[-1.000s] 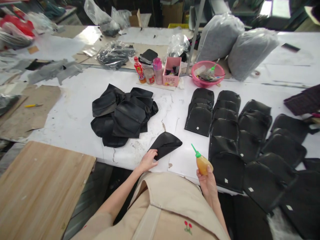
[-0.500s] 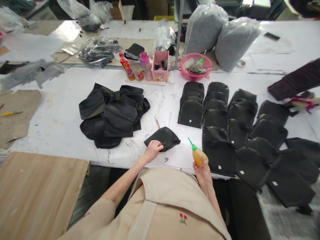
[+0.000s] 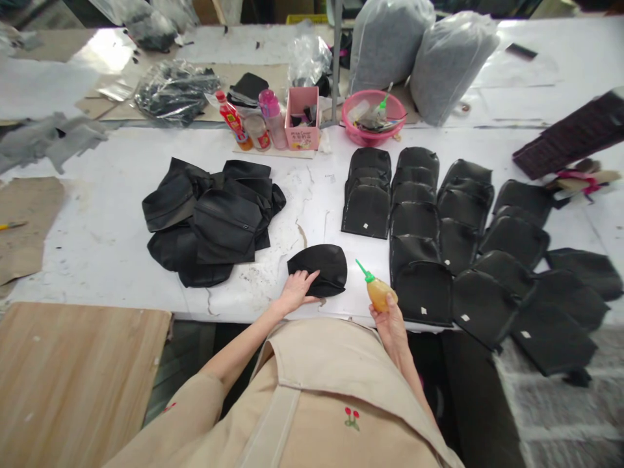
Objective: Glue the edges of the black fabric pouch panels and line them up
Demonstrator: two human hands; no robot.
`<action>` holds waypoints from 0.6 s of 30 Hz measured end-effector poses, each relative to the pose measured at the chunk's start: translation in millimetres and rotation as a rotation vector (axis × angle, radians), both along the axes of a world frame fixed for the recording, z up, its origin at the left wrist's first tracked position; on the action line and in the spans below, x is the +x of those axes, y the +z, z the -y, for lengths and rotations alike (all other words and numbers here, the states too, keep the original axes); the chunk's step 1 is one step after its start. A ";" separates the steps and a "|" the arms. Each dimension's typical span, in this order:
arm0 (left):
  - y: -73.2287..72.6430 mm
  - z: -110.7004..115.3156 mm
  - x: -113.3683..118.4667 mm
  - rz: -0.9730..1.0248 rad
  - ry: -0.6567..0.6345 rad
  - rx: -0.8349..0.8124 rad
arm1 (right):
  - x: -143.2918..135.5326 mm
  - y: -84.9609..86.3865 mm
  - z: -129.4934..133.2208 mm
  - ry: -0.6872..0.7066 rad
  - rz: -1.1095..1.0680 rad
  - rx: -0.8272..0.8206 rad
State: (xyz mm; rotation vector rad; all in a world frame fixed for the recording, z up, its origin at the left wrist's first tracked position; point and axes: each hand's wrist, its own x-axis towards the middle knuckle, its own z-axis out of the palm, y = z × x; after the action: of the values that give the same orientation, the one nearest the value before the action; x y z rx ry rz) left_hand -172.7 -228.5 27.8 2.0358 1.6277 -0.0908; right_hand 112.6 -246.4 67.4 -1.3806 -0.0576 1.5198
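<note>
A single black piece (image 3: 327,265) lies near the table's front edge. My left hand (image 3: 297,290) rests on its left part, thumb and fingers apart. In my right hand (image 3: 389,316) is a squeeze bottle (image 3: 381,294) of amber liquid, its green nozzle tilted up toward the left. To the left sits a loose pile of black pieces (image 3: 224,224). Overlapping rows of black pieces (image 3: 422,286) spread across the right side, some with small white labels.
Behind stand a red-capped bottle (image 3: 233,120), a jar, a pink-topped bottle (image 3: 273,117), a pink box (image 3: 302,133) and a pink basin (image 3: 363,133). Stuffed plastic bags (image 3: 390,45) are farther back. A wooden board (image 3: 78,364) is at the lower left.
The black piece has turned and lies flatter and more squared to the edge. My left hand has opened its fingers over it. The view has shifted slightly.
</note>
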 end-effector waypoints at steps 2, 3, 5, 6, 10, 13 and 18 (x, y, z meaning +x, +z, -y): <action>-1.4 -6.5 10.8 -0.063 -0.026 0.002 | -0.5 1.6 0.9 -0.002 -0.004 0.010; -2.3 -10.2 14.0 -0.077 -0.034 -0.002 | -0.4 2.4 1.5 -0.004 -0.002 0.015; -3.3 -17.9 15.3 -0.073 -0.032 -0.025 | 0.3 3.7 2.6 -0.009 0.000 0.020; -2.6 -21.5 13.7 -0.053 -0.032 -0.046 | 0.8 4.2 3.3 -0.012 -0.001 0.018; 11.1 -29.1 -0.1 0.082 -0.087 -0.078 | 2.0 4.8 4.1 -0.028 -0.027 0.016; 26.8 -26.7 -10.6 0.145 -0.075 0.027 | -2.6 2.0 -1.8 0.019 -0.060 0.058; 40.0 -24.6 -31.9 0.137 -0.002 0.144 | -26.6 -13.9 -32.3 0.225 -0.117 0.122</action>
State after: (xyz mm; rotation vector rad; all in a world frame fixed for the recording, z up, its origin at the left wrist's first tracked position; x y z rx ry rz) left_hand -204.7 -203.8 67.8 2.1004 1.5869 0.1662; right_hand 86.0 -214.1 53.4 -1.2178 -0.2359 1.7513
